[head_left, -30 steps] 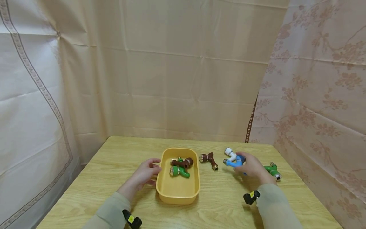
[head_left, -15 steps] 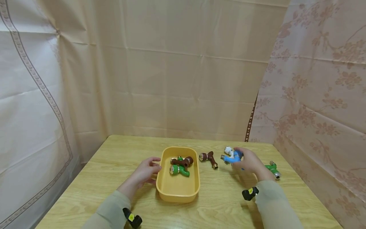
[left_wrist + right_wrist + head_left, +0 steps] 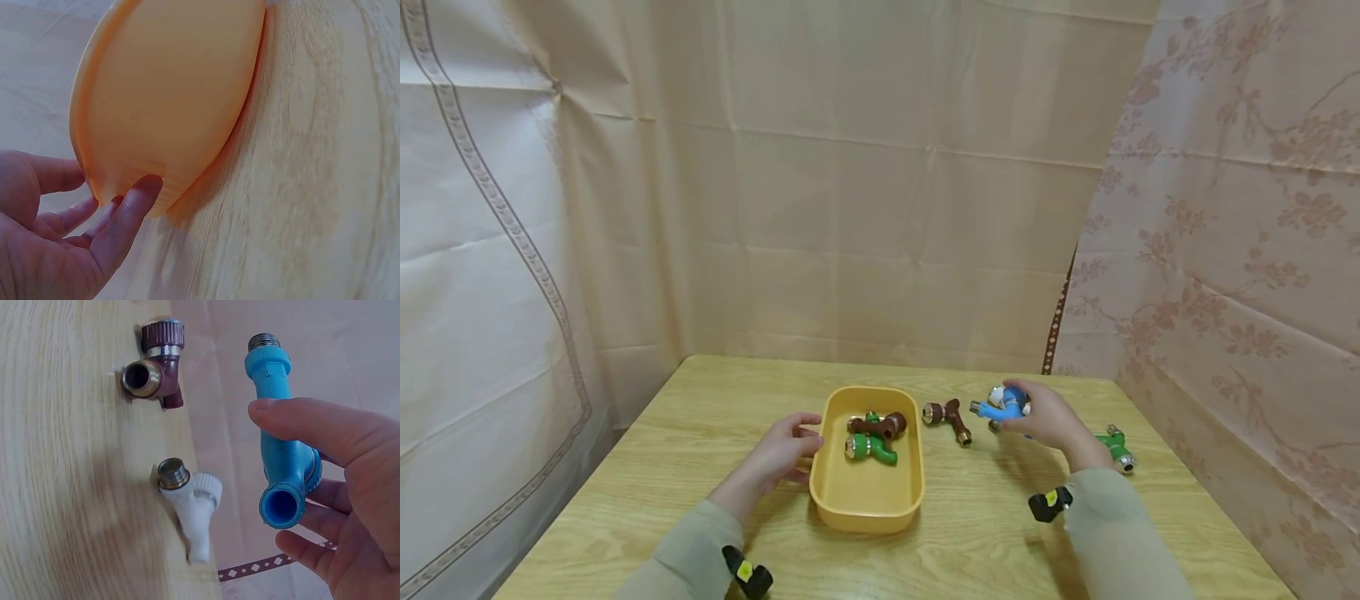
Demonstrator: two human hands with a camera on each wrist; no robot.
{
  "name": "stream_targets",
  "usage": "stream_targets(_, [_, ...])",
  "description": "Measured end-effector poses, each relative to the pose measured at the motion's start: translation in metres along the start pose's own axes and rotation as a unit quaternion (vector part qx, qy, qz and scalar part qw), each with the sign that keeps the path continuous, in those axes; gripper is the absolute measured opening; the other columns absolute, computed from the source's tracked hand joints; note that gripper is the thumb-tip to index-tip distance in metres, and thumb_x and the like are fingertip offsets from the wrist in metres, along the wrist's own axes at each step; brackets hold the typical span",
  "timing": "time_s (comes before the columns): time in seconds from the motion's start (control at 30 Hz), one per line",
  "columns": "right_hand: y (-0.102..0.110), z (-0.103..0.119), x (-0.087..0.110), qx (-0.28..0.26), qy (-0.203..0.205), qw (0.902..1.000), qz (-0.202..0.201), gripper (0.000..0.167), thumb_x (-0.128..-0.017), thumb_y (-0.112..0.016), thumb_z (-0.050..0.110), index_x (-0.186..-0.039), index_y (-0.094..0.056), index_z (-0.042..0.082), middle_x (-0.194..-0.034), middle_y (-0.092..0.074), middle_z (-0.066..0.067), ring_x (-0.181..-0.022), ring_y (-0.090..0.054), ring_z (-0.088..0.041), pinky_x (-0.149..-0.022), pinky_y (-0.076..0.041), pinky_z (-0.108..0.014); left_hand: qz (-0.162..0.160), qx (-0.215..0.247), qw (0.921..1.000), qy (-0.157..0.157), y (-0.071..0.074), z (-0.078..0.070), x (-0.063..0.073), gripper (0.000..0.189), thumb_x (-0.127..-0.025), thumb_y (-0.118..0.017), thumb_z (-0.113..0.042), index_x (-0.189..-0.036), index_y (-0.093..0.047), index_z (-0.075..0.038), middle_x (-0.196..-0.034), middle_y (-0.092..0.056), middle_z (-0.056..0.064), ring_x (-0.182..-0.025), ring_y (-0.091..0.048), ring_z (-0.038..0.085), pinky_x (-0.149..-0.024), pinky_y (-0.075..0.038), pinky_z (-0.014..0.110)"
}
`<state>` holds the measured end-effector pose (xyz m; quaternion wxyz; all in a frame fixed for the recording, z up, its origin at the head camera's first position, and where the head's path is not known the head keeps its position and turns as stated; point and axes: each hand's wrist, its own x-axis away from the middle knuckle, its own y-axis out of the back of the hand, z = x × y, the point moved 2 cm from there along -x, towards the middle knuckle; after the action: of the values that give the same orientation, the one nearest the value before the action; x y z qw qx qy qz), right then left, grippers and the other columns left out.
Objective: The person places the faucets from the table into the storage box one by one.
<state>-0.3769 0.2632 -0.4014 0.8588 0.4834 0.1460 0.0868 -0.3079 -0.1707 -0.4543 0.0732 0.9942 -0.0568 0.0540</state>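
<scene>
My right hand (image 3: 1048, 421) pinches a blue plastic tap (image 3: 281, 440) between thumb and fingers, held above the table. In the right wrist view its threaded metal end points up and its open spout faces the camera. A white tap (image 3: 199, 519) lies on the table behind it, partly covered by the blue one in the head view. My left hand (image 3: 784, 450) touches the left wall of a yellow plastic tray (image 3: 867, 500), fingers fairly straight. Inside the tray lie a brown tap (image 3: 889, 426) and a green tap (image 3: 871, 448), the brown one partly over green parts.
Another brown tap (image 3: 952, 417) lies on the wood-grain table (image 3: 715, 400) between the tray and the blue tap. Right of my right wrist is one more green tap (image 3: 1118, 450), partly hidden. Curtains (image 3: 880, 208) hang behind and along both sides.
My right hand has moved left and slightly farther back with the blue tap, which now overlaps the white tap. The left hand and the tray stay where they were.
</scene>
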Motion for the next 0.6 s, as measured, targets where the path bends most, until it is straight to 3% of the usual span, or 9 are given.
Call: stream_targets(0.6, [-0.004, 0.024, -0.012, 0.013, 0.022, 0.9997, -0.004, 0.080, -0.082, -0.086, 0.034, -0.149, -0.050, 0.007, -0.138, -0.058, -0.020, -0.123, -0.055, -0.041, -0.099, -0.045, -0.061, 0.002, -0.007, 1.0000, -0.001, 0.000, -0.001, 0.001, 0.046, -0.100, -0.059, -0.007, -0.144, -0.049, 0.000, -0.118, -0.059, 0.022, -0.093, -0.067, 0.029, -0.062, -0.061, 0.045])
